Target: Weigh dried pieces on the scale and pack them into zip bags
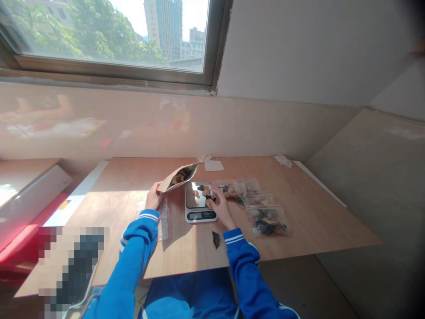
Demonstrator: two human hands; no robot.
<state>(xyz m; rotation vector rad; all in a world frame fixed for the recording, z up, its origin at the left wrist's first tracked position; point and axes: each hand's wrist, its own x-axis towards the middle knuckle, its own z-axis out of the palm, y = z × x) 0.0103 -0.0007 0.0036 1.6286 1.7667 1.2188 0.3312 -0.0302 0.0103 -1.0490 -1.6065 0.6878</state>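
Note:
My left hand [153, 196] grips an open paper pouch [166, 180], tilted to the right, with brown dried pieces [179, 177] showing inside. Just right of it lies a white kitchen scale [201, 201] with a shiny weighing plate; its display digits are too small to read. Several dark and tan dried pieces [195, 194] rest on the plate. Over the plate's right side, my right hand [219, 202] has its fingers curled around dried pieces [210, 203]. In front of the scale, a single dark dried piece [215, 239] lies on the table.
Zip bags of dried pieces [268, 221] lie to the right of the scale. A clear plastic bag [164, 221] is under my left forearm. Behind are a white card [214, 165] and crumpled tissue [283, 161]. The wooden table [318, 221] meets a tiled wall below a window.

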